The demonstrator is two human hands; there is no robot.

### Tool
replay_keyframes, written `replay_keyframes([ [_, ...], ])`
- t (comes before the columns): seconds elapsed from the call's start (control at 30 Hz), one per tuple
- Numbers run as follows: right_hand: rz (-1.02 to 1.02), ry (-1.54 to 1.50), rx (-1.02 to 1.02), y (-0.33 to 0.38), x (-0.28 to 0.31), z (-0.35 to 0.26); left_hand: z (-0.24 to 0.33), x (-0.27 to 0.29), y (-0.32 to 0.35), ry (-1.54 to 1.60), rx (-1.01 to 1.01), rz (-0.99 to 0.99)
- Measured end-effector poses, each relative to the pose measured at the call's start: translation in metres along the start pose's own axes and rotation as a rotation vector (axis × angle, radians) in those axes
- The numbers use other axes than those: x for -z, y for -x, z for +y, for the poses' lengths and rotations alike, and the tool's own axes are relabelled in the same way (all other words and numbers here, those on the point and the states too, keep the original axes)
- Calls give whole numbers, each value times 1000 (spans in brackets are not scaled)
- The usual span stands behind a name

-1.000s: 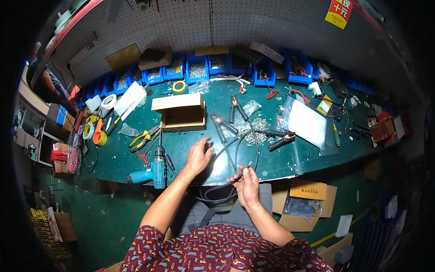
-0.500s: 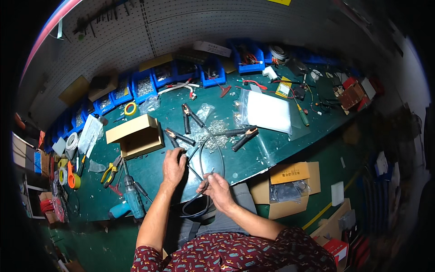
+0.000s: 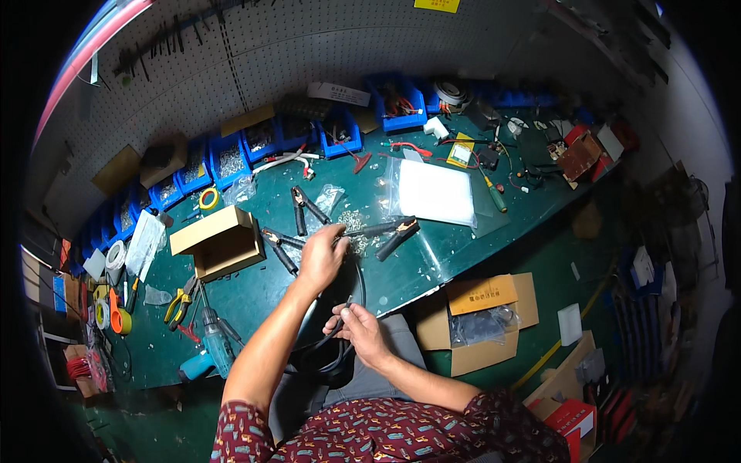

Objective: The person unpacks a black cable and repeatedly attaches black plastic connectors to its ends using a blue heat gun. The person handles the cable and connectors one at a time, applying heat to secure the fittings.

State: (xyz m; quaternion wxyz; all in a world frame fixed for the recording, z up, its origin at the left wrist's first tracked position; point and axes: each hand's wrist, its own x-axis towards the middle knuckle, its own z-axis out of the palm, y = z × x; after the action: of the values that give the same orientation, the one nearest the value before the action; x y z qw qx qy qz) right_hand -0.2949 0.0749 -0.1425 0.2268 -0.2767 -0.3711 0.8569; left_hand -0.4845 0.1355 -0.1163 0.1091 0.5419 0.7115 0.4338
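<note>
Over the table's middle my left hand [image 3: 321, 259] reaches to the edge of a pile of small metal terminals [image 3: 352, 221]. Its fingers are bent together at the tips; whatever they hold is hidden. Closer to my lap, my right hand [image 3: 361, 333] pinches a black cable [image 3: 362, 284] near its end. More cable loops hang below that hand, over my legs. Black clamps with copper-coloured jaws lie around the left hand: one upright clamp [image 3: 301, 210] behind it, another clamp [image 3: 281, 245] to its left, and a third clamp [image 3: 397, 234] to its right.
An open cardboard box [image 3: 224, 248], pliers [image 3: 182, 302] and a teal power drill [image 3: 214, 343] lie at left. A white plastic-wrapped pack [image 3: 437, 193] is at right. Blue bins [image 3: 230, 160] line the back. Another open carton [image 3: 472, 356] stands beyond the front edge.
My left hand has moved right and away from me, from beside the left clamp to the terminal pile. My right hand still holds the cable. The view has shifted slightly.
</note>
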Motion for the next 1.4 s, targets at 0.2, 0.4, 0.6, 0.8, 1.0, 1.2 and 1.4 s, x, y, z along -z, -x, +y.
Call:
replay_keyframes([
  [0.2, 40, 57, -5, 12, 8, 4, -1, -80, -104, -162, 279, -201],
  [0.4, 6, 97, 20, 7, 35, 28, -32, -126, -131, -109, 473, -257],
  [0.6, 19, -29, -3, 10, 14, 0, -41, -96, -94, 248, 115, 224],
  [0.8, 112, -250, 83, -14, 5, 3, -14, 8, -40, 745, 155, 364],
  [1.0, 30, 68, 153, -37, -55, -24, 0, 62, 77, 1210, 283, 522],
  [1.2, -17, 200, 43, -50, -69, -5, -13, 68, 147, 1285, 302, 687],
  [1.4, 61, 216, -185, -76, -76, 16, -35, 112, 153, 351, -6, 677],
])
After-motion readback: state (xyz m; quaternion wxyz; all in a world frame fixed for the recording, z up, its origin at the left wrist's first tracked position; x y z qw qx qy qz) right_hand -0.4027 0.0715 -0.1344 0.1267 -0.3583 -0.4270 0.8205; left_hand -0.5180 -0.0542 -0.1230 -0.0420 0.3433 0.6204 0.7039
